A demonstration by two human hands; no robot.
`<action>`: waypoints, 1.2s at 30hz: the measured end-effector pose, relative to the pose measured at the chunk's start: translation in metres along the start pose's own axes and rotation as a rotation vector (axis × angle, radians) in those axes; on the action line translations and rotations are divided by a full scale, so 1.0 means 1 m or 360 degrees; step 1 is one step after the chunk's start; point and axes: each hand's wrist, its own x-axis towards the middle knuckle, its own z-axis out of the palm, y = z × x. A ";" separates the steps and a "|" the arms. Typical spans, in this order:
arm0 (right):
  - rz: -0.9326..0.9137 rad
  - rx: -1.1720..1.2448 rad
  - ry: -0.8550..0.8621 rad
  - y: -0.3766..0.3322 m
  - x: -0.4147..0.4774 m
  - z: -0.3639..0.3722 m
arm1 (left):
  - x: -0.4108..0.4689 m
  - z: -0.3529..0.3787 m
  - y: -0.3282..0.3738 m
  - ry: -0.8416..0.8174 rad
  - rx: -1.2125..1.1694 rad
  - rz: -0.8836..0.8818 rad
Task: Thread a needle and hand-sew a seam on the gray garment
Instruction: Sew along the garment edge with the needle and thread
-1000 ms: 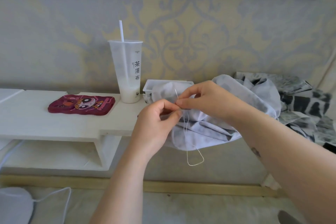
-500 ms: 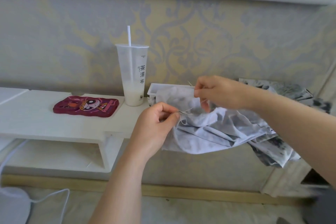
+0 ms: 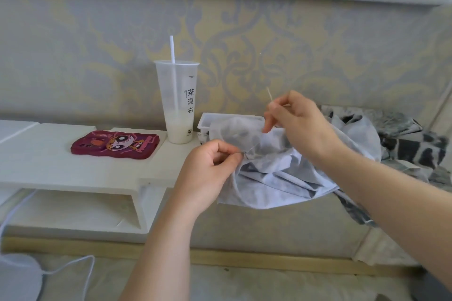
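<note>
The gray garment [image 3: 288, 178] hangs bunched over the right end of the white shelf. My left hand [image 3: 210, 168] pinches a fold of its cloth between thumb and forefinger at the garment's left edge. My right hand [image 3: 298, 122] is raised above the cloth, pinching the needle [image 3: 269, 94], whose thin tip sticks up past my fingers. A fine thread [image 3: 254, 148] runs from the right hand down to the fold at the left hand; it is faint and hard to follow.
A tall plastic cup [image 3: 177, 102] with a straw stands on the white shelf [image 3: 49, 166], beside a red cartoon phone case [image 3: 115, 144]. A small white box [image 3: 208, 121] lies behind the garment. Patterned gray fabric [image 3: 411, 144] is piled at right. A white cable [image 3: 73, 269] crosses the floor.
My right hand has drawn the needle up and away from the cloth, and the loose thread loop below the garment is gone. My left hand has kept its pinch on the fold.
</note>
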 end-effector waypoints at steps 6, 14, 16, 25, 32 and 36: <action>-0.0726 -0.0904 0.0061 0.034 -0.038 0.028 | -0.001 0.001 0.004 0.0035 0.0022 -0.0022; -0.0752 -0.1114 0.0184 0.082 -0.021 0.010 | -0.001 0.006 -0.001 -0.0107 0.0575 0.0130; -0.0776 -0.1185 0.0093 0.089 -0.022 0.005 | -0.001 0.010 -0.001 -0.0144 0.0695 0.0106; -0.0537 -0.1171 -0.0232 0.080 -0.021 -0.008 | -0.001 0.010 -0.005 -0.0143 0.0639 -0.0015; -0.0965 -0.1076 -0.0111 0.051 -0.003 -0.017 | 0.001 0.010 -0.009 -0.0124 0.0438 -0.0006; -0.0985 -0.1379 -0.0492 0.046 0.004 -0.017 | 0.002 0.009 -0.011 -0.0126 0.0379 -0.0017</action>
